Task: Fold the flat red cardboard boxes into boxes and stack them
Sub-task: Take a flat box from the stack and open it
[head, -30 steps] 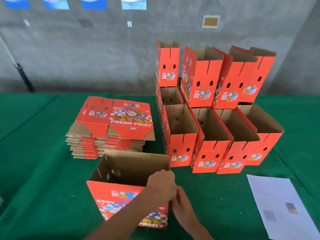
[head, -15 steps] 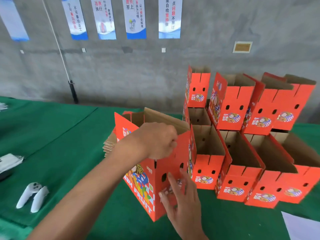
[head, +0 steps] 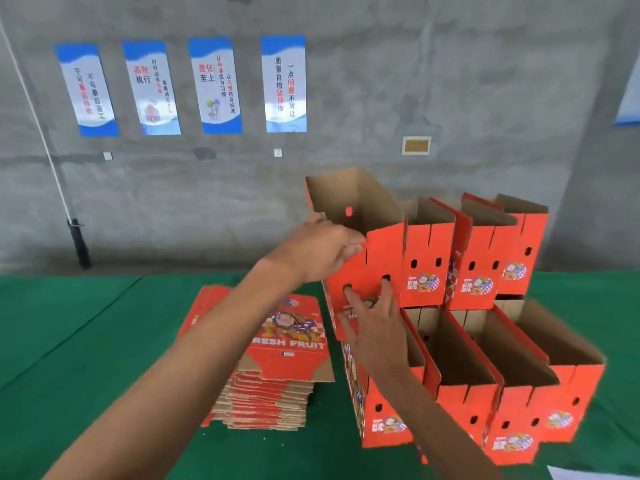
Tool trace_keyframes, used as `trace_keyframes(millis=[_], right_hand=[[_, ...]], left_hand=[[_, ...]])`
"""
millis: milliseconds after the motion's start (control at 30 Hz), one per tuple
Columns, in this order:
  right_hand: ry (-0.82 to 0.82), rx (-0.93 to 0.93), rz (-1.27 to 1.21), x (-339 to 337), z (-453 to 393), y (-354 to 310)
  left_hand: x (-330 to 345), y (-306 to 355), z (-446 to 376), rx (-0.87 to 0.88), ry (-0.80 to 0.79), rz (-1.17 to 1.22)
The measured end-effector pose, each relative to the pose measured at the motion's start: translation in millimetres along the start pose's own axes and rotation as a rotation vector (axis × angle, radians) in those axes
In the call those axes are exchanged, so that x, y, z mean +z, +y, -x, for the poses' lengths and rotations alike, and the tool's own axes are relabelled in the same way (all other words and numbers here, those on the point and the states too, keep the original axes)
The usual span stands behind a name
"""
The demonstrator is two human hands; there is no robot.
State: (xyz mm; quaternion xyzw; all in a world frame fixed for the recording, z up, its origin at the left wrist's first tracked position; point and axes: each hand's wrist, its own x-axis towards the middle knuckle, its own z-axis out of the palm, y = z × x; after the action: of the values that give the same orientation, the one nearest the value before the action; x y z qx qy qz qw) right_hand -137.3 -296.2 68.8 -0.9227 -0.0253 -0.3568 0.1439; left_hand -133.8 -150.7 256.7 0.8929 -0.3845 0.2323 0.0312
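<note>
Left hand [head: 320, 251] gripping, right hand [head: 375, 320] pressing flat.

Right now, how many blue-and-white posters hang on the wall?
4 in a row, upper left of the wall: leftmost poster, second poster, third poster, fourth poster. A blue-edged sliver at the right frame edge may be a fifth, cut off.
</note>
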Motion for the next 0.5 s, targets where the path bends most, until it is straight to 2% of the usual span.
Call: trace_keyframes(millis=[133, 300, 500], right_hand=[[-0.028, 0.07, -0.018, 27, -54, 30], [-0.152, 0.104, 0.005, 71, -114, 79], [-0.292, 0.1, -0.005, 138, -155, 119]], left_hand=[[39, -24, -66, -0.038, 0.053, -0.016], [92, -56, -145, -0.11, -0.059, 0.176], [161, -97, -201, -0.152, -0.113, 0.304]])
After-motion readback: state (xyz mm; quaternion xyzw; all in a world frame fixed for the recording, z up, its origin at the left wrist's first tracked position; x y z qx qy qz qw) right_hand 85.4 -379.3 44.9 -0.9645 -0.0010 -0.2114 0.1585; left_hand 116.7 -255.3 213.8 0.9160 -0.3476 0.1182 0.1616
